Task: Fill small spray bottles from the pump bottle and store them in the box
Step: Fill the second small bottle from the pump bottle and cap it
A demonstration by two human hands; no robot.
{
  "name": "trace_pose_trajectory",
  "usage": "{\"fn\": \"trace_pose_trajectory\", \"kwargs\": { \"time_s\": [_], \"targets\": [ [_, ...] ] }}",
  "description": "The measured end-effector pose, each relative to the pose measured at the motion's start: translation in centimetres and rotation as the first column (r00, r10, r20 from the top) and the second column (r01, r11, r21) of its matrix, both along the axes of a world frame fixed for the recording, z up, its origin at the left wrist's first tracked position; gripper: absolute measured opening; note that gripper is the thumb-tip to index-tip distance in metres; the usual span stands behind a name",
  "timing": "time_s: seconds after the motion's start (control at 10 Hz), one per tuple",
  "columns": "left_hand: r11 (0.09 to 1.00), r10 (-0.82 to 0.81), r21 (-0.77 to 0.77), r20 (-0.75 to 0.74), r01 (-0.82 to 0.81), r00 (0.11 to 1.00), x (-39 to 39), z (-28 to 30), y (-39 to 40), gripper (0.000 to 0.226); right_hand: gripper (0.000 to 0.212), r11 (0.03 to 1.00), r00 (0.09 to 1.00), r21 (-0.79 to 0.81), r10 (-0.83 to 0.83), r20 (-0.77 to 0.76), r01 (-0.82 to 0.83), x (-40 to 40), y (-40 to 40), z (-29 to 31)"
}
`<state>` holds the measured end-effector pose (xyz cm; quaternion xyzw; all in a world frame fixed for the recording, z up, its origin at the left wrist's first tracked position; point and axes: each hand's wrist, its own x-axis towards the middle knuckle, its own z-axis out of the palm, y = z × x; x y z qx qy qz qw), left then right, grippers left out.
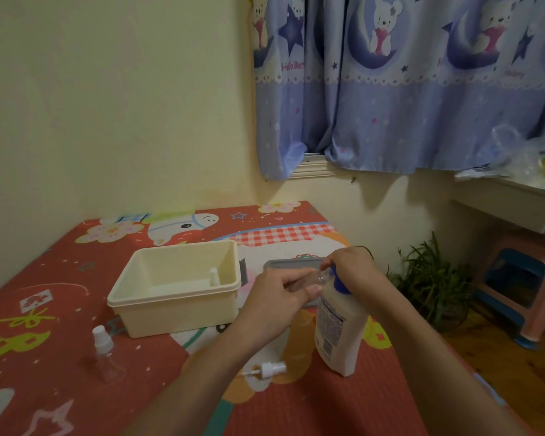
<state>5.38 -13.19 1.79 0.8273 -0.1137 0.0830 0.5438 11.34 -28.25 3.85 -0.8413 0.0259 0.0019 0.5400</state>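
Observation:
My left hand (275, 298) holds a small clear spray bottle (315, 279) on its side, its open neck pointing at the blue pump head (339, 283) of the white pump bottle (338, 335). My right hand (354, 267) rests on top of that pump head. The pump bottle stands upright on the table. A loose white spray cap (269, 369) lies on the table in front of it. Another small clear spray bottle (106, 354) with its cap on stands at the left. The cream box (176, 306) holds one small bottle (214, 276) in its right corner.
A grey lid (283, 264) lies behind my hands, right of the box. The table has a red cartoon-print cover (44, 278) and ends near the wall. A potted plant (431, 281), a pink and blue stool (522, 278) and a white desk (510, 202) stand to the right.

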Motion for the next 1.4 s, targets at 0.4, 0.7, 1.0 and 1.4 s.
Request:
{"fn": "trace_pose_trajectory", "kwargs": {
  "time_s": [0.4,0.7,1.0,1.4],
  "targets": [
    [0.998,-0.022,-0.064,0.005,0.022,1.000,-0.2,-0.1,-0.3,0.034,0.036,0.993,1.000,-0.112,0.026,-0.004,-0.027,0.2,-0.4,0.4],
    [0.998,-0.020,-0.064,-0.006,0.020,1.000,-0.1,0.0,-0.3,0.033,0.039,0.996,0.999,-0.087,0.010,-0.040,-0.014,0.2,-0.2,0.8],
    [0.999,-0.023,-0.045,0.020,0.024,1.000,-0.1,-0.6,-0.2,0.032,0.034,0.998,0.999,-0.061,-0.019,-0.050,0.016,-0.2,0.5,0.4],
    [0.997,-0.038,-0.062,0.037,0.040,0.999,0.0,-0.3,-0.1,0.031,0.039,0.998,1.000,-0.063,-0.010,0.001,0.010,0.3,-0.2,0.3]
  ]
}}
